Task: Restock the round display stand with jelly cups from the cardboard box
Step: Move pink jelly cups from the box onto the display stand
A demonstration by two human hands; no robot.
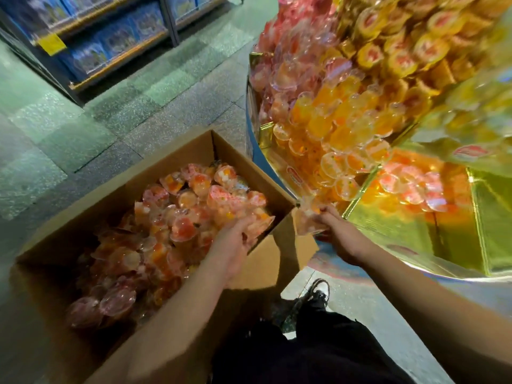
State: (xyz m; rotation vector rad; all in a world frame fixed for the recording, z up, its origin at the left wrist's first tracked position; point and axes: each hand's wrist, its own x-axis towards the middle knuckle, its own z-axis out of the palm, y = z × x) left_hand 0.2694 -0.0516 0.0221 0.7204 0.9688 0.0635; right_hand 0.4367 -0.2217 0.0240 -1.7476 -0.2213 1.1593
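Note:
An open cardboard box [83, 212] on the floor holds several pink and orange jelly cups [177, 217] in clear plastic. My left hand [235, 245] reaches into the box's right side and grips a jelly cup [260, 225] near the box wall. My right hand [335, 234] holds a clear jelly cup pack [307, 217] between the box and the round display stand [415, 245]. The stand, lined with gold foil, carries rows of orange, yellow and pink cups [346, 120].
Blue shelving with blue packages [110, 42] stands at the back left across a tiled floor [138, 106]. My leg and shoe [318, 295] are between the box and the stand's base. A box flap [277, 259] juts toward the stand.

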